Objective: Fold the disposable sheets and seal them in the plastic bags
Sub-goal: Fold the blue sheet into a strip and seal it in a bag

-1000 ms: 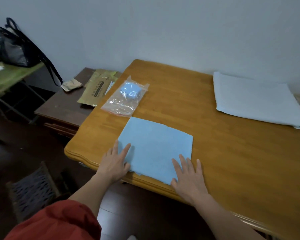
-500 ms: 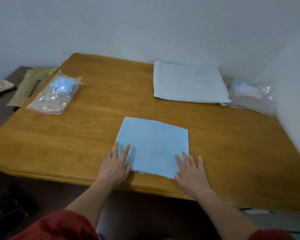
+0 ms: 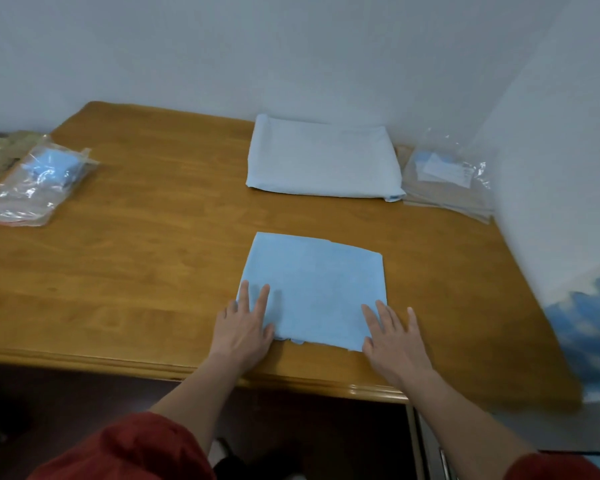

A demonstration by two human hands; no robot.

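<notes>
Only our gaze is swinging right; left hand point(image 3: 245, 327) and right hand point(image 3: 394, 336) are staying spread on the folded blue sheet point(image 3: 316, 289). One bagged sheet point(image 3: 35, 185) is looking done; we're still needing to bag this one.

Soft, dim, cool light. A faint shadow lies beside the left hand point(image 3: 245, 327) on the blue sheet point(image 3: 316, 278). Glints sparkle on the filled bag point(image 3: 35, 183) at 10 o'clock and the clear bags point(image 3: 451, 174) at 2 o'clock. From 3 to 5 o'clock the view smears.
</notes>
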